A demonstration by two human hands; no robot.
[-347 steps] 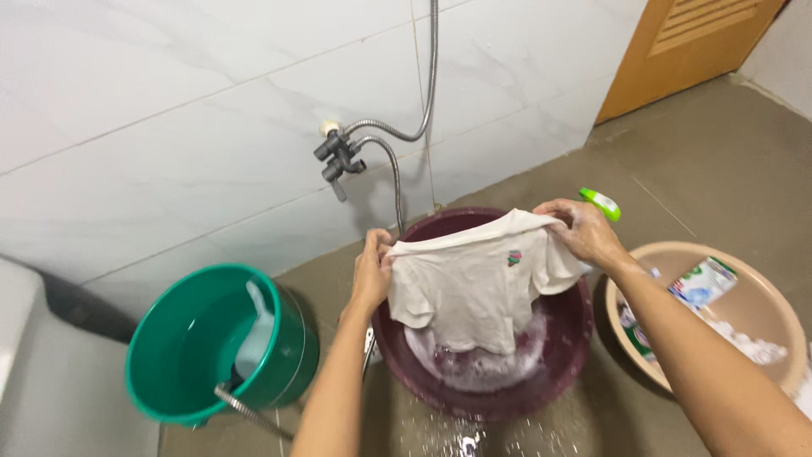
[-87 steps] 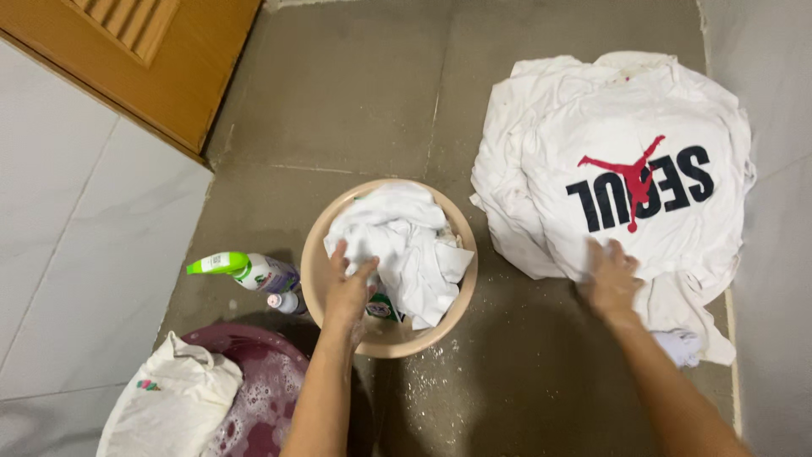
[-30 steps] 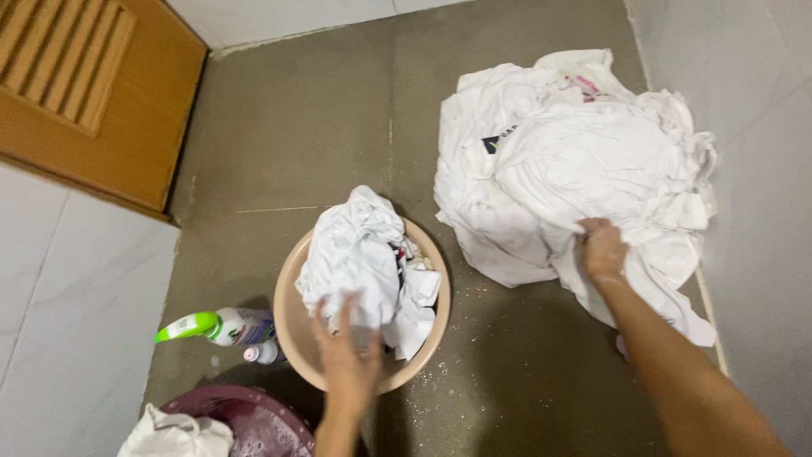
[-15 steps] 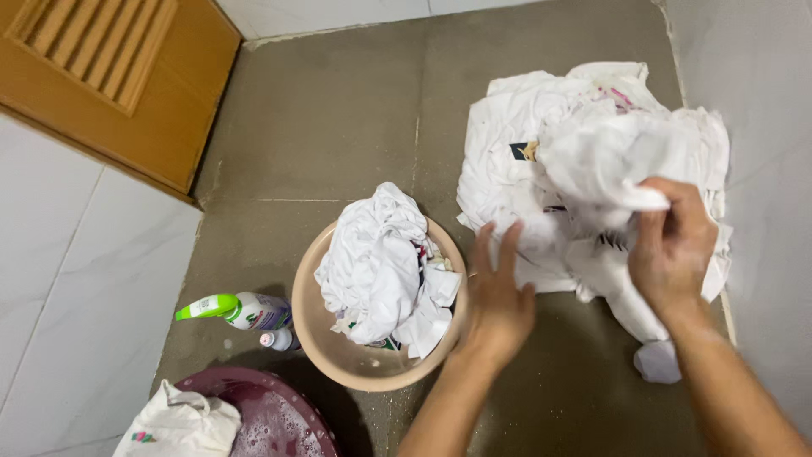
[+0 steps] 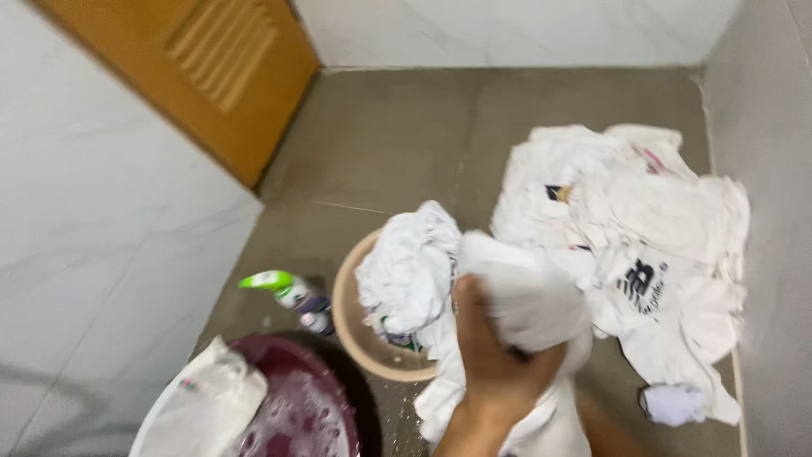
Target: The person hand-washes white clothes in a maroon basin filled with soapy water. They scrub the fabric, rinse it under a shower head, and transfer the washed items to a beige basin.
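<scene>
One white shirt hangs on the rim of the soapy maroon basin, but a big pile of white clothes lies unwashed on the floor. The left hand is clenched around a white garment, lifted beside the beige basin. The right hand is hidden; I cannot tell its state.
</scene>
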